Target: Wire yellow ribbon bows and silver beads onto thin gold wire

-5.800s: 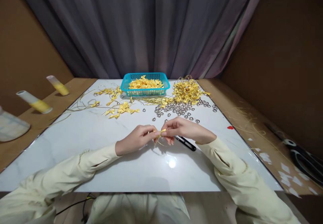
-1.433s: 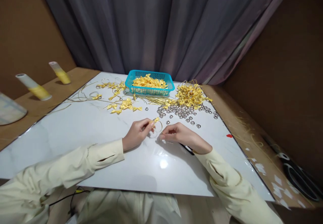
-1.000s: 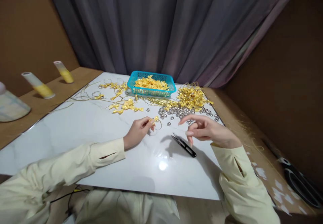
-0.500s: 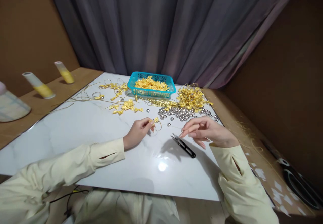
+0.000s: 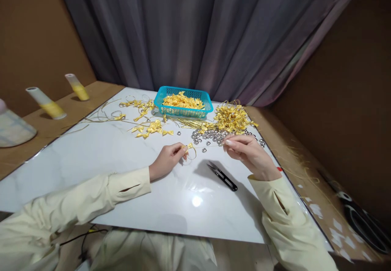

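My left hand (image 5: 166,159) rests on the white table (image 5: 106,169) and pinches a small yellow ribbon bow (image 5: 190,145) with a thin gold loop hanging from it. My right hand (image 5: 246,150) is further right, its fingertips pinched together at the near edge of a scatter of small silver beads (image 5: 214,134). What those fingertips hold is too small to make out. Black thread snips (image 5: 222,176) lie on the table between and below the two hands.
A teal basket (image 5: 182,102) full of yellow bows stands at the back. A pile of bows with gold loops (image 5: 232,118) lies right of it, and loose bows (image 5: 151,127) left of centre. Two spools (image 5: 47,104) lie on the left ledge. Large scissors (image 5: 360,216) lie at far right.
My right hand let go near the bow, lifted off the snips and moved right and back to the silver beads. My left hand kept the bow in place.
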The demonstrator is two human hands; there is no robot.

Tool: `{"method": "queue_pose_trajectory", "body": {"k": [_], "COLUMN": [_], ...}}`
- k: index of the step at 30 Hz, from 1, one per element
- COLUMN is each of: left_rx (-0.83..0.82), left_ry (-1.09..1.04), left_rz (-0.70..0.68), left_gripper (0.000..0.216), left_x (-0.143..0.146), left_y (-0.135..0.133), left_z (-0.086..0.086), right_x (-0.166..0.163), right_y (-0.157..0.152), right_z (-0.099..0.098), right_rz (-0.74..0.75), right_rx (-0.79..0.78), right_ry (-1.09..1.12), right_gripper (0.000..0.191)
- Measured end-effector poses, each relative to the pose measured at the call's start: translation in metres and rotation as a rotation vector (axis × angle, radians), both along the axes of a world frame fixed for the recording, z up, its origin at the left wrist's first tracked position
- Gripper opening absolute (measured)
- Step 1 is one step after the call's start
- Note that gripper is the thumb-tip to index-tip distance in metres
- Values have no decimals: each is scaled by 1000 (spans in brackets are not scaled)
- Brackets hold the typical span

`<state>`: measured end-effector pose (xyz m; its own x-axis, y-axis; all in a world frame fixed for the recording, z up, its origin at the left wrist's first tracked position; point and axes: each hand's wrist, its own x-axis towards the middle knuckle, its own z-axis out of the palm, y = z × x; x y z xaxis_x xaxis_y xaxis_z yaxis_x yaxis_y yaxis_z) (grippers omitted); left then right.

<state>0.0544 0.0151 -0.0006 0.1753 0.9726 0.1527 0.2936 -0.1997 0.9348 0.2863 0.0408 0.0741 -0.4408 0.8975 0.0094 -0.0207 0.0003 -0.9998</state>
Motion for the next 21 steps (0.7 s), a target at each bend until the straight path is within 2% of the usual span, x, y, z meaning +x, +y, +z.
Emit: {"method": "queue_pose_trajectory", "body": {"k": [3, 7, 11, 16, 21], "left_rx": [-13, -44, -63, -98, -165], "left_ry": [30, 30, 28, 7, -51], "left_rz": [-35, -114, -214, -307, -373], "left_gripper": [31, 30, 31, 31, 30], "left_x": [1, 2, 0, -1, -1], "left_y": [-1, -2, -1, -1, 0], "left_z": [2, 2, 1, 2, 2], "right_x": [-5, -9, -11, -13, -15], "right_y": [0, 0, -5, -10, -7], "right_z": [-3, -7, -5, -4, -15], "right_rz": [-41, -17, 15, 48, 138], "right_rx": [-10, -46, 3, 215, 651], "right_ry": [96, 159, 24, -344, -635], "right_gripper": [17, 14, 13, 17, 15]}}
